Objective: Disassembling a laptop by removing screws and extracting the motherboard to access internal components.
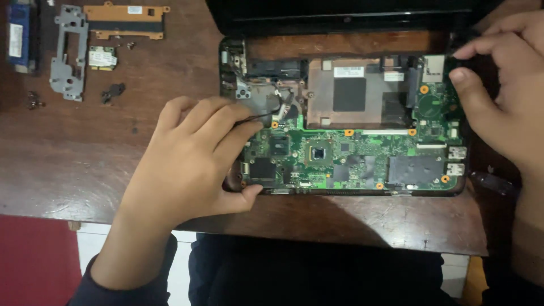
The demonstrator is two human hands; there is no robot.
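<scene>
An opened laptop base [396,194] lies on a brown wooden table, its green motherboard [351,156] exposed with chips and a copper-coloured heat plate [351,93]. My left hand [192,158] rests on the board's left end, its fingers pinching a thin dark cable or tool [262,117] near the fan area; the thumb touches the front left corner. At the laptop's right end my right hand [501,96] has its fingertips on the back right corner of the board by the black hinge. The black screen lid [340,17] stands open behind.
Removed parts lie at the back left: a grey metal bracket [69,51], an orange-brown flat piece [126,21], a small green card [102,57], a blue-labelled part [20,35], small black bits and screws [113,92]. The table's front edge [283,232] runs near my lap.
</scene>
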